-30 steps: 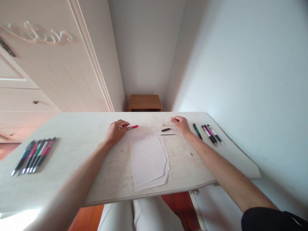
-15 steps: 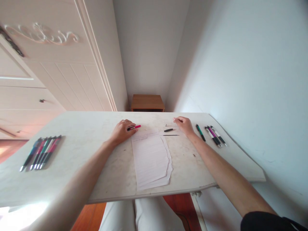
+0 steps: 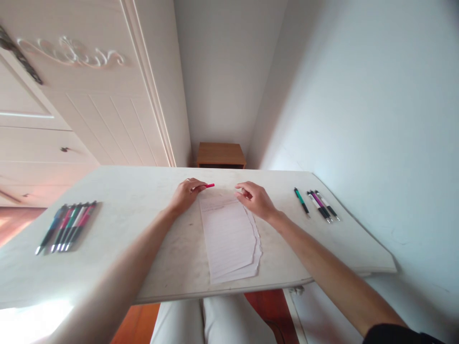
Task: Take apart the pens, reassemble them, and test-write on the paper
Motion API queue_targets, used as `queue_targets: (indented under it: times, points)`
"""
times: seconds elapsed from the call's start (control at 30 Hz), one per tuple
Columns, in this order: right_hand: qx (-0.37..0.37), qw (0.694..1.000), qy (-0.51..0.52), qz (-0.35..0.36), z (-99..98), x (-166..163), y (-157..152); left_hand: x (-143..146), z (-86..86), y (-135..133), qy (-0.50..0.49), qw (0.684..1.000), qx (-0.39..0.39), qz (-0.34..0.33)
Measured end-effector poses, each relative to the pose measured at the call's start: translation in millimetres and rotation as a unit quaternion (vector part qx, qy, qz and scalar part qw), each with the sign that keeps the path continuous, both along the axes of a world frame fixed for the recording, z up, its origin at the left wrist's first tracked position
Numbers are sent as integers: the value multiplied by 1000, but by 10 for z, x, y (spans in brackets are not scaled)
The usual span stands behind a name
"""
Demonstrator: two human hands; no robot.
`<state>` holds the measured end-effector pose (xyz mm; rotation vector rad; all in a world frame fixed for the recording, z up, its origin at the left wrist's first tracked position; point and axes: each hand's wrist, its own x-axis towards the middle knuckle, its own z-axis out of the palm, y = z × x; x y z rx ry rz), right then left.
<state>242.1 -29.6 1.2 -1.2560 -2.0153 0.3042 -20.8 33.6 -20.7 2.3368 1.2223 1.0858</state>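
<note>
My left hand (image 3: 186, 193) is closed on a pink pen barrel (image 3: 210, 185) whose tip pokes out to the right, just above the top edge of a stack of lined paper sheets (image 3: 229, 236). My right hand (image 3: 255, 198) rests with curled fingers at the paper's top right corner; what it pinches, if anything, is too small to name. The small black pen part and thin refill that lay there are hidden under this hand. Both hands lie on a white table (image 3: 150, 248).
Several pens (image 3: 68, 225) lie in a row at the table's left side. Further pens lie at the right: a green one (image 3: 301, 201) and a group of three (image 3: 322, 205). A brown cabinet (image 3: 220, 155) stands beyond the table. White cupboards stand at left, a wall at right.
My right hand has moved left from the table's right middle to the paper's top right corner, covering the small black part and refill. The left hand has stayed with the pink barrel.
</note>
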Motion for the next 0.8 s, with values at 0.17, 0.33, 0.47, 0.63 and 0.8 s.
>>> queue_targets:
  times: [0.17, 0.33, 0.47, 0.63, 0.8]
  points:
    - [-58, 983, -166, -50, 40, -336, 91, 5, 22, -9, -3, 1000, -30, -10]
    - [-86, 974, -204, -48, 7, -444, 203, 32, -2, -15, 1, 999, -11, -36]
    - [-83, 974, -204, -44, -27, -463, 215, 54, -27, -19, 22, 998, -3, -60]
    - [-79, 977, -190, -56, -48, -495, 186, 71, -22, -29, 6, 999, -22, -44]
    - [-77, 973, -212, -39, -28, -557, 202, 73, -7, -22, -7, 999, -53, 1]
